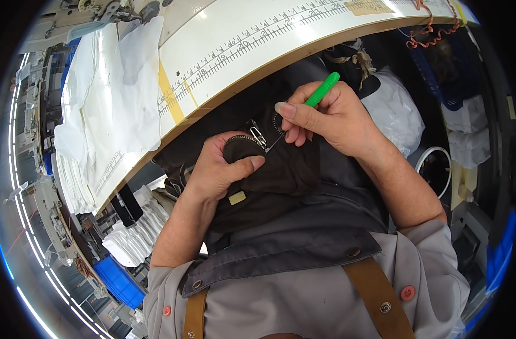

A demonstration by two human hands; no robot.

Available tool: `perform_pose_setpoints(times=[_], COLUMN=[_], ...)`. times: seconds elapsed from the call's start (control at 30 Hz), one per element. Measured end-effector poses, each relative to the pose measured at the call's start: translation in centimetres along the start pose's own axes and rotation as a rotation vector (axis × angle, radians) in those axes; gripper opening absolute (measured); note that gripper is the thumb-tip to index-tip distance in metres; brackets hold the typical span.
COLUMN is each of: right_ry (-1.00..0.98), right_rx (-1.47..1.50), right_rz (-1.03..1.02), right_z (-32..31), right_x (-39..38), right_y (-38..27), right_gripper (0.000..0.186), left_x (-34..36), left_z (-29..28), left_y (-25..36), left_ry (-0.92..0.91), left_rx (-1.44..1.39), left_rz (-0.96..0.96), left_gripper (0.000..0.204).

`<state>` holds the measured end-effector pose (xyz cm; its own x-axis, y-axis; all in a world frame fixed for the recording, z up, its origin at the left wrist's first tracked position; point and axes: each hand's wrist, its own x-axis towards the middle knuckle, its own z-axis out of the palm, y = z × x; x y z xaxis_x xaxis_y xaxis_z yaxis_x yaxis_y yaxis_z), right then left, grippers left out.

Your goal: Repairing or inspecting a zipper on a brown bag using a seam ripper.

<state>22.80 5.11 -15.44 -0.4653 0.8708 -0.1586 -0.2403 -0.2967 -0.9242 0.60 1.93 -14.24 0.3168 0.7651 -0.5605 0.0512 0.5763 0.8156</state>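
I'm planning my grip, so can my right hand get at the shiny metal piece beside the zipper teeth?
Probably yes: your right hand is close by, and the shiny metal piece shows uncovered against the dark cloth. The green-handled tool in that hand might hamper it.

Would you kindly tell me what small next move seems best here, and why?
I'd suggest a slight, careful nudge with the green-handled tool, since the right hand has its thin metal shaft near the zipper teeth, while the left hand holds the dark brown fabric close by.
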Motion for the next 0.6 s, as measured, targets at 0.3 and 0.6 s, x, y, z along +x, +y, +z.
perform_pose_setpoints(times=[0.3, 0.6], right_ry=[-0.017, -0.044], right_rx=[0.012, 0.052], right_rz=[0.012, 0.023], right_z=[-0.03, 0.01], right_x=[0.04, 0.24], right_y=[-0.12, -0.35], right_gripper=[0.029, 0.026], left_x=[0.03, 0.05], left_z=[-0.12, 0.04], left_y=[-0.03, 0.03], left_ry=[-0.016, -0.026], left_rx=[-0.011, -0.02], left_rz=[-0.008, 0.0], left_gripper=[0.015, 0.017])
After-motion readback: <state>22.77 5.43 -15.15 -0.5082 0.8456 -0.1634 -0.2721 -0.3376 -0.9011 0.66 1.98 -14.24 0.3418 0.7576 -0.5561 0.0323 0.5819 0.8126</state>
